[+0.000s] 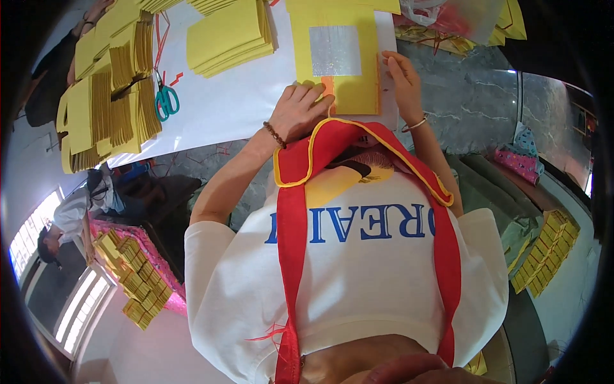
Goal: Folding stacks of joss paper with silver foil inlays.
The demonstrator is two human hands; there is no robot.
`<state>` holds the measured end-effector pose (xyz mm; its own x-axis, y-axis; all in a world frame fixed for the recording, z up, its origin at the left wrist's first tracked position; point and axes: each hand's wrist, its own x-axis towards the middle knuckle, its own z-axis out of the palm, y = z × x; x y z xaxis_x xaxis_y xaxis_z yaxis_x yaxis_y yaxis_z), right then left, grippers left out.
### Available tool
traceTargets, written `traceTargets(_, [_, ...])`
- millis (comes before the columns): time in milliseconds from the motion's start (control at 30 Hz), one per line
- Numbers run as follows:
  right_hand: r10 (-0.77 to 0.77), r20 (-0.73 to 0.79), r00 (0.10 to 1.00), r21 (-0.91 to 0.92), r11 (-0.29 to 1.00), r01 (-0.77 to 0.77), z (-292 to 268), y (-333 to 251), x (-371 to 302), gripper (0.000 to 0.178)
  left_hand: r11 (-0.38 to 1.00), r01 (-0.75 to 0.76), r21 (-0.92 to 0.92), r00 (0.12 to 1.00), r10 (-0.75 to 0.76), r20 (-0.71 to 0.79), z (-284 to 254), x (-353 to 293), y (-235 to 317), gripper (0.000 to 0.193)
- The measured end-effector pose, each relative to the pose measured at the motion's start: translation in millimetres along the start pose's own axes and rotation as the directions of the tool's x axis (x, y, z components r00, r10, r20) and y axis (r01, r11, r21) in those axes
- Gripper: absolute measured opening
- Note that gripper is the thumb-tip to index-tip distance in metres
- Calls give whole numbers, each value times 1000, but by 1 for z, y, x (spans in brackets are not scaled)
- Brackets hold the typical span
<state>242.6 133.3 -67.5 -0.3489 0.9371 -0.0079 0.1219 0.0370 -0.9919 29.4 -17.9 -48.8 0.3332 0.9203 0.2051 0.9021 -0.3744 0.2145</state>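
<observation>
A yellow paper sheet [355, 96] with a silver square [335, 50] and orange edge strips lies on the white-topped table before me. My left hand [299, 107] is closed, its bent fingers gripping the paper's near left edge beside an orange strip [328, 84]. A brown bead bracelet circles that wrist. Close to the sheet's right edge is my right hand [403, 83], open with the fingers loosely bent and nothing seen in them. It wears a pale bangle [414, 124]. Whether its fingertips touch the paper I cannot tell.
Left of the sheet lies a stack of yellow paper [230, 40]. Green-handled scissors [167, 102] rest beside several folded yellow bundles [96, 118]. A clear plastic bag [448, 16] is at the far right. Another person [70, 211] is at the left, near more yellow bundles [137, 278].
</observation>
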Motion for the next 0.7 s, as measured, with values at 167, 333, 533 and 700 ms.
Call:
traceTargets(167, [89, 93, 992, 70, 993, -96, 6, -6, -12, 29, 1000, 10, -24, 998, -12, -54, -1, 5, 3, 39])
traceTargets(333, [122, 44, 992, 197, 972, -128, -1, -12, -12, 29, 998, 20, -63, 997, -24, -69, 1, 4, 4, 37])
traceTargets(533, [-78, 240, 968, -162, 980, 119, -12, 6, -17, 30, 981, -61, -183, 988, 34, -148, -1, 13, 1, 19])
traceTargets(700, [-181, 233, 955, -291, 925, 246, -10, 11, -17, 29, 877, 137, -461, 974, -205, -100, -9, 20, 2, 13])
